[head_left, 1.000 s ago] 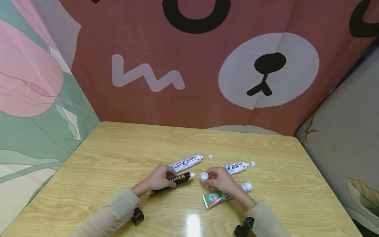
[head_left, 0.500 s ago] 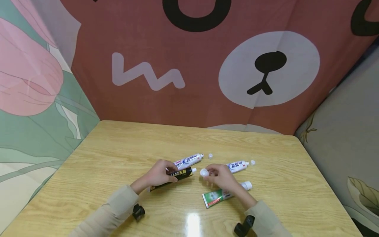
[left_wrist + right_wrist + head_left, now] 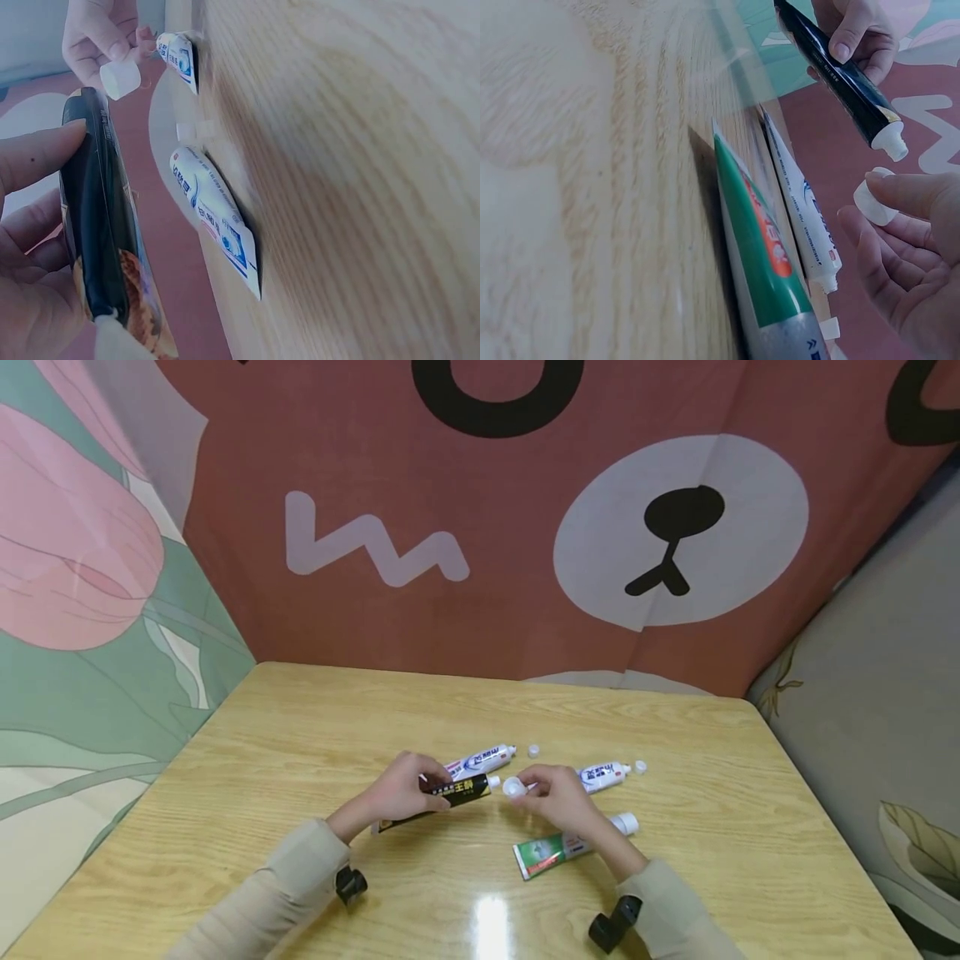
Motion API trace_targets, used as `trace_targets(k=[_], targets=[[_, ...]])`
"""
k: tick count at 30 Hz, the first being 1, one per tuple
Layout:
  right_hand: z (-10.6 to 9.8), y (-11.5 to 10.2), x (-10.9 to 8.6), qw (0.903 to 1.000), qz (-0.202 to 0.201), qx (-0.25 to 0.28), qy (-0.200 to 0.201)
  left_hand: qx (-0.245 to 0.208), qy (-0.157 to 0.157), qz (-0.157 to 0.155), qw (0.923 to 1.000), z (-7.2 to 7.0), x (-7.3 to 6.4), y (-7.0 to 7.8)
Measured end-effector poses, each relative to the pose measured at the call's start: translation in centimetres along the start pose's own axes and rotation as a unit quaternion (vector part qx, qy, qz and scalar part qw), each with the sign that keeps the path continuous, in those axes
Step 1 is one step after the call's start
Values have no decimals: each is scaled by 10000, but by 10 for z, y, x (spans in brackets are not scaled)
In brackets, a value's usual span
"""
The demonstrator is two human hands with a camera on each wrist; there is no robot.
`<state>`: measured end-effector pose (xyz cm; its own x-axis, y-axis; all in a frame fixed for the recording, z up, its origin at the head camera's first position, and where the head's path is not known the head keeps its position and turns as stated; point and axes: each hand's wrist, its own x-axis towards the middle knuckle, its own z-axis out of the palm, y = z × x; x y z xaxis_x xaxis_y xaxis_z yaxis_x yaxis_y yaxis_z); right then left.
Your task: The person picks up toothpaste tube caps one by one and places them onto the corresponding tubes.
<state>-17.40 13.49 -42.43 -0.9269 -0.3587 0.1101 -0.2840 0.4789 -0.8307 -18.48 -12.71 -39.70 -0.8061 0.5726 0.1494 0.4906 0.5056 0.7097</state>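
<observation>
My left hand (image 3: 408, 789) grips a black toothpaste tube (image 3: 463, 790), its bare white nozzle (image 3: 890, 141) pointing right. Thumb and fingers wrap the tube's sides in the left wrist view. My right hand (image 3: 558, 795) pinches a white cap (image 3: 513, 787) between thumb and fingers, the cap's hollow side turned toward the nozzle. A small gap separates cap and nozzle in the right wrist view. Behind the left hand lies a white-and-blue toothpaste tube (image 3: 483, 762). A second white-and-blue tube (image 3: 602, 777) lies behind the right hand, partly hidden by it.
Two small white caps, a left cap (image 3: 533, 750) and a right cap (image 3: 641, 767), lie near the white tubes' nozzles. A green-and-white toothpaste tube (image 3: 542, 854) with its white cap on lies under the right forearm. The wooden table (image 3: 337, 710) meets a patterned cloth backdrop behind.
The left hand has lifted the black tube slightly up and to the right. The right hand's cap has moved up a little, and the gap between nozzle and cap has narrowed.
</observation>
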Motion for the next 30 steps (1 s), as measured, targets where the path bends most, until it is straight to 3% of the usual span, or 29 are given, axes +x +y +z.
trace_targets(k=[4,19,30], targets=[[0,-1,1,10000,-57,35,-10,-27,-23,-33,10000,-1,1,2],[0,-9,3,9980,-479,-402,20,15,-108,318,9994,2,6,3],[0,-11,3,9976,-675,130,-62,2,-167,275,9995,4,5,3]])
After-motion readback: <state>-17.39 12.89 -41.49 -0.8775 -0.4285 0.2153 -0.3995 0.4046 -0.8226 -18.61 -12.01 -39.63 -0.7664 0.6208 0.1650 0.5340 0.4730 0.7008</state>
